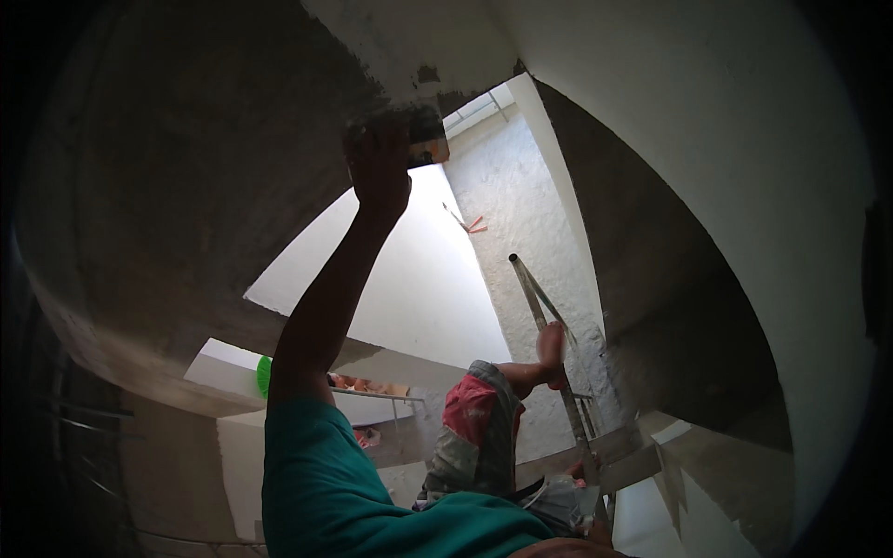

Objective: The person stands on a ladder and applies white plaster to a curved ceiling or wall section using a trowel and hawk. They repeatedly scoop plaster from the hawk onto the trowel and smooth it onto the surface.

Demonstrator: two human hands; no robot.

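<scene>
My left hand [379,167] is raised overhead, its arm in a teal sleeve. Its fingers grip a flat, rectangular plastering blade [429,139] with dark and orange-brown marks. The blade lies against the dark ceiling surface [214,139], at the edge of a pale, ragged coat [428,42]. Some bare skin shows low in the picture near a greyish translucent item [561,500]; I cannot make out my right hand's fingers there. A bare foot [551,355] rests against a metal pole [568,409], below a knee in grey and red trousers [474,418].
A bright white wall [409,279] and a rough pale wall [512,186] stand beyond the ceiling edge. A dark sloping face [670,279] is on the right. Behind my arm are a green round item [264,376] and a railing [377,394].
</scene>
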